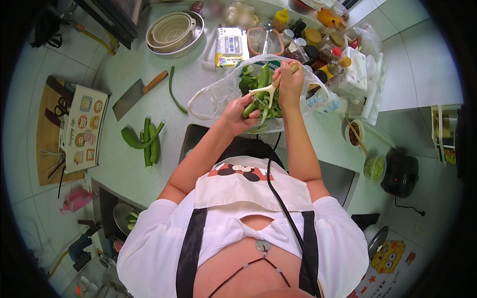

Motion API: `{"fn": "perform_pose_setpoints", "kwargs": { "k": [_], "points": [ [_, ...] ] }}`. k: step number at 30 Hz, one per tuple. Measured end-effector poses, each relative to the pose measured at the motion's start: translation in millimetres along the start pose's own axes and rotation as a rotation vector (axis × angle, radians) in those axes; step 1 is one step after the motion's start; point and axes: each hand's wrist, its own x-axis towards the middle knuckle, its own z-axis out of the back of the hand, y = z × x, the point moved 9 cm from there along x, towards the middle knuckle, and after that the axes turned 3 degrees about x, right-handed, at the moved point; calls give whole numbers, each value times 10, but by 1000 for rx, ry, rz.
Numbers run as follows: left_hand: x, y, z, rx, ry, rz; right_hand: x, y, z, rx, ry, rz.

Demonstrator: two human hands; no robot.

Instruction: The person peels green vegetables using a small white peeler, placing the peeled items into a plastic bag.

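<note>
My left hand [240, 114] is closed around the end of a long green vegetable [250, 108], which looks like a slim gourd; its exact kind is unclear. My right hand [290, 85] grips the handle of a peeler [270, 90], whose pale forked head lies over the vegetable. Both hands are above an opened white plastic bag [208, 98] holding green peel strips and leafy scraps [271, 110]. Several green vegetable pieces [151, 144] lie on the counter to the left, one curved across the others. A thin green strip [174, 89] rests nearer the bag.
A cleaver [134, 97] lies on the left counter. Behind it stand nested strainers in a metal bowl [196, 42]. A wipes pack [231, 47], a clear container [253, 41] and several seasoning jars [312, 37] line the back. Sink edges [191, 134] show by my forearms.
</note>
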Motion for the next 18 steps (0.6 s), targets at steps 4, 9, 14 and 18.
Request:
{"fn": "perform_pose_setpoints", "kwargs": {
  "k": [4, 9, 14, 18],
  "points": [
    [-73, -21, -46, 31, -25, 6, 93, -80, 72, -15, -45, 47],
    [-148, -91, -39, 151, 15, 9, 272, -207, 169, -20, -73, 21],
    [-269, -89, 3, 200, 5, 11, 457, -375, 252, 15, -92, 16],
    [-381, -101, 77, 264, 5, 23, 558, -425, 321, -17, -125, 22]
  ]
}}
